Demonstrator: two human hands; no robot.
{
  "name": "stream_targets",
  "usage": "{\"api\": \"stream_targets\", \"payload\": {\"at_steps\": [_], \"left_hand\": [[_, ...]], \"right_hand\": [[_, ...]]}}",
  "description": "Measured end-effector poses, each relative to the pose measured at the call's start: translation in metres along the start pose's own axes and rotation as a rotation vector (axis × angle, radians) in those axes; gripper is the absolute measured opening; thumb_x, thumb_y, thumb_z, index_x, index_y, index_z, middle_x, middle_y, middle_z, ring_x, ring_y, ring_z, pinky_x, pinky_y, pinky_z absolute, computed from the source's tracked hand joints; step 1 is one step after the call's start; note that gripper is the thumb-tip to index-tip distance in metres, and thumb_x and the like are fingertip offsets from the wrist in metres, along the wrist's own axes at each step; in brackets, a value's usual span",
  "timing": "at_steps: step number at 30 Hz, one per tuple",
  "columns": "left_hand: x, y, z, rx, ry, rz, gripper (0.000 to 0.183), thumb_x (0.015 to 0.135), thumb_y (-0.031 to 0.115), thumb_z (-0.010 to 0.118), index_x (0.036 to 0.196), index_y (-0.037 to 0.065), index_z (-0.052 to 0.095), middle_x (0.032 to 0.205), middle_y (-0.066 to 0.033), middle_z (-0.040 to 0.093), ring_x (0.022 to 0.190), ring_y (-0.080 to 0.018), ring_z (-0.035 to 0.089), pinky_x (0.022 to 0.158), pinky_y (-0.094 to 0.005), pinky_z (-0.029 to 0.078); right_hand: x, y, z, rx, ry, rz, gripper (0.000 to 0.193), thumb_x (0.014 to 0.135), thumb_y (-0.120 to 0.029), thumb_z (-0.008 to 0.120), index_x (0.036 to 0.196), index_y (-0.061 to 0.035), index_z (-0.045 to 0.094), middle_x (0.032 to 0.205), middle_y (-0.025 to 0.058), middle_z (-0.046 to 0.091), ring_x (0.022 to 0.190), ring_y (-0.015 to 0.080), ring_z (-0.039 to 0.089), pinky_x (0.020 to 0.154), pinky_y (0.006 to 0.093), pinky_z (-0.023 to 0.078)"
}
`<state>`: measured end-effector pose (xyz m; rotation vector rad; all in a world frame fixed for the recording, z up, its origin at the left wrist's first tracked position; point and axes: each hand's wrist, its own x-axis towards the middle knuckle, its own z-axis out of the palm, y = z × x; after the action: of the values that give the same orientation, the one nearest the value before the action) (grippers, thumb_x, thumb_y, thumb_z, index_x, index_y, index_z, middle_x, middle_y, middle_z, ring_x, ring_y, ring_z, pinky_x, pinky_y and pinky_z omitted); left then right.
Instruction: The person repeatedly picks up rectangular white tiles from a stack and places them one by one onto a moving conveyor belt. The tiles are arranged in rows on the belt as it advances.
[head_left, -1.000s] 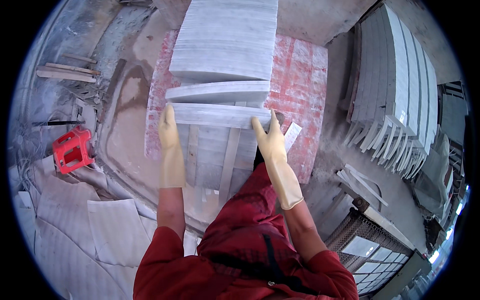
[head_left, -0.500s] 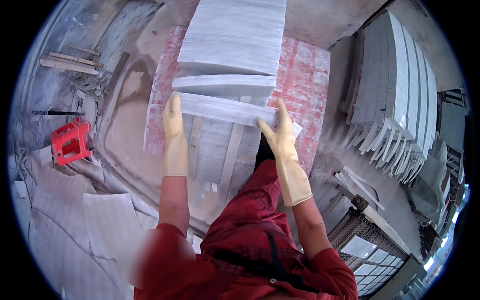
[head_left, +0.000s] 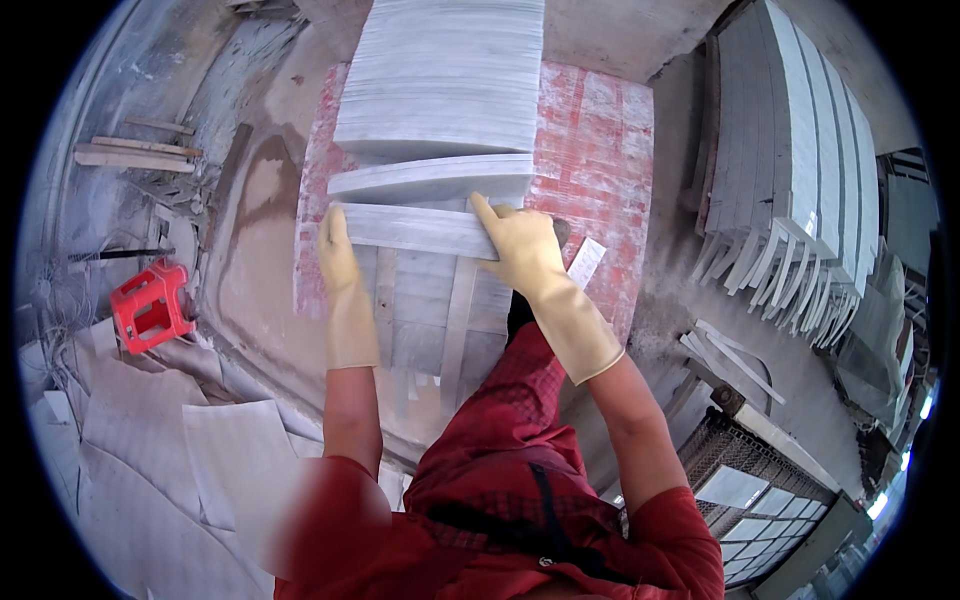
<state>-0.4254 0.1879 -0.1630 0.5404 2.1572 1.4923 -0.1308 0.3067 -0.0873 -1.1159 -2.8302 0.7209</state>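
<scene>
No readable text, signs, or numbers

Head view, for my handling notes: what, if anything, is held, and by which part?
The pale slab between the hands: the right hand grasps its right end; the left hand is at its left end, grip unclear.

Grey-white slab (head_left: 415, 229), red checked trousers (head_left: 505, 430)

Lighting: cool, diffuse, moderately bright; shadows soft. Glare: small white lights (head_left: 879, 506) at right rim. Distortion: fisheye bowing, black surround, bluish fringe. Blur: smeared patch over left red sleeve (head_left: 348, 520); centre reasonably sharp.
</scene>
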Motion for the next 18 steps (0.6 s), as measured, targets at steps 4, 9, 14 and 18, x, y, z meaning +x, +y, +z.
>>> {"api": "stream_targets", "payload": {"at_steps": [4,9,14,18], "left_hand": [[0.001,-0.005,0.003,0.091,0.044,0.025,0.058,0.106,0.042,0.052,0.135,-0.007,0.063,0.137,-0.0187,0.066,0.126,-0.0274,0.06,0.11,-0.0356,0.042],[-0.005,0.003,0.01,0.072,0.106,-0.024,0.061,0.105,0.045,0.054,0.134,-0.007,0.064,0.137,-0.0198,0.065,0.127,-0.0288,0.06,0.111,-0.0367,0.042],[-0.004,-0.003,0.009,0.142,0.116,-0.021,0.065,0.104,0.051,0.052,0.135,-0.006,0.064,0.139,-0.0211,0.064,0.129,-0.0315,0.06,0.111,-0.0383,0.042],[-0.007,0.006,0.014,0.234,0.137,-0.015,0.07,0.105,0.055,0.048,0.136,-0.005,0.063,0.139,-0.0229,0.064,0.13,-0.0338,0.059,0.111,-0.0397,0.042]], "right_hand": [[0.0,0.01,0.006,0.031,0.053,-0.051,0.093,0.073,-0.033,0.09,0.151,-0.01,0.045,0.103,0.0157,0.07,0.092,0.0366,0.07,0.081,0.045,0.056],[-0.001,0.012,0.006,0.034,0.066,-0.059,0.093,0.073,-0.033,0.089,0.151,-0.0096,0.045,0.102,0.0159,0.07,0.091,0.0368,0.07,0.08,0.0447,0.056],[-0.002,0.009,0.001,0.028,0.016,-0.039,0.092,0.075,-0.033,0.088,0.152,-0.0082,0.044,0.103,0.0156,0.071,0.094,0.0354,0.071,0.083,0.0446,0.056],[0.0,0.011,0.004,0.014,0.055,-0.032,0.09,0.073,-0.033,0.09,0.149,-0.0112,0.046,0.101,0.015,0.071,0.092,0.0365,0.071,0.081,0.0456,0.056]]}}
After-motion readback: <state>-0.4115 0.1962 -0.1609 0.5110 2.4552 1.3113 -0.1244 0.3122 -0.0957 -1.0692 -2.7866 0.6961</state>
